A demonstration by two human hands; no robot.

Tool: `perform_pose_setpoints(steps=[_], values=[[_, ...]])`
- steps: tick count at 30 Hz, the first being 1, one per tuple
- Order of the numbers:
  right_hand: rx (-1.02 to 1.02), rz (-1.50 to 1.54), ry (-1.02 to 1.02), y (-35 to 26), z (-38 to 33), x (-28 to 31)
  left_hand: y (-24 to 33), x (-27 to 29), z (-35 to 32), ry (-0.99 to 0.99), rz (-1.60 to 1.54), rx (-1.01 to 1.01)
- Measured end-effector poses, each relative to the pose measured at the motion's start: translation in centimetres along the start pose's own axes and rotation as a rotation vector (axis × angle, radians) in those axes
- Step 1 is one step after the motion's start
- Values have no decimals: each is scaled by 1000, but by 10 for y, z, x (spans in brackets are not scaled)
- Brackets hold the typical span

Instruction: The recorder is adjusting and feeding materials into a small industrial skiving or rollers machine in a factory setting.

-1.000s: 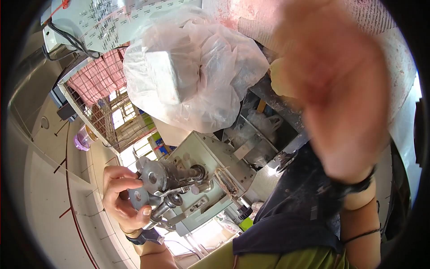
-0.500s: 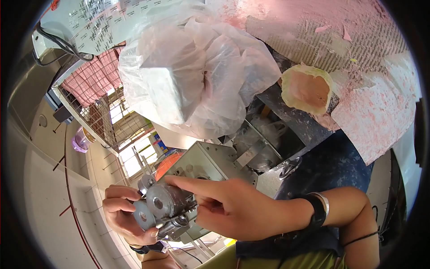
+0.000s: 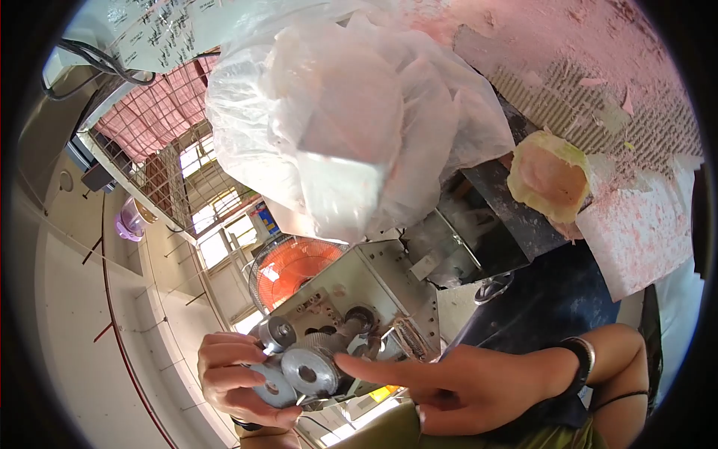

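Note:
My left hand [image 3: 238, 378] is closed, its fingers and thumb pinching the edge of a flat metal disc [image 3: 274, 386] with a hole in its centre. A larger ridged metal roller [image 3: 308, 371] sits just right of the disc. My right hand [image 3: 475, 389] stretches its index finger to that roller, the tip at its right side; the other fingers are curled, with nothing visible in them. Above the disc is a smaller metal roller [image 3: 278, 333]. These parts are on the end of a grey metal machine housing [image 3: 340, 288], partly hidden by my hands.
A white plastic bag [image 3: 441, 112] bulges beyond the machine. At right, a pale rough-edged bowl [image 3: 550, 176] stands near a pink-dusted ridged sheet [image 3: 568, 97]. An orange fan [image 3: 295, 269] and a wire rack [image 3: 153, 112] with pink cloth are at left.
The view has shifted, showing more of the machine and fan. My right index fingertip has gone from the top of the large roller to its right side. My left hand keeps hold of the disc.

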State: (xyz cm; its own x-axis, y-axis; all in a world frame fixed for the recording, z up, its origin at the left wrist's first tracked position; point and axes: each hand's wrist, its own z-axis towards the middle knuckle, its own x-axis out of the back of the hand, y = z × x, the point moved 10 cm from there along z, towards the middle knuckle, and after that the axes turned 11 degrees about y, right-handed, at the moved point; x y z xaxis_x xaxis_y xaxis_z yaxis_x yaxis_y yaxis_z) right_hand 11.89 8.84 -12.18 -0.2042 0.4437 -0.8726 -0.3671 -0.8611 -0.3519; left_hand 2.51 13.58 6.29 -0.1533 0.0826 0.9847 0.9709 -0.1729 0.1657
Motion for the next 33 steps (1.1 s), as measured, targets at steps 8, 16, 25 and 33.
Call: perform_pose_setpoints(steps=[8, 16, 25, 33], values=[[-32, -83, -90, -14, 33, 6, 4, -2, 3, -33, 80, 18], [-104, -221, -114, -8, 8, 12, 3, 0, -2, -34, 98, 28], [156, -271, 17, -13, 32, 8, 4, -2, 2, 4, 61, 2], [283, -313, 100, 3, 0, -1, 1, 3, -3, 65, 35, 11]])
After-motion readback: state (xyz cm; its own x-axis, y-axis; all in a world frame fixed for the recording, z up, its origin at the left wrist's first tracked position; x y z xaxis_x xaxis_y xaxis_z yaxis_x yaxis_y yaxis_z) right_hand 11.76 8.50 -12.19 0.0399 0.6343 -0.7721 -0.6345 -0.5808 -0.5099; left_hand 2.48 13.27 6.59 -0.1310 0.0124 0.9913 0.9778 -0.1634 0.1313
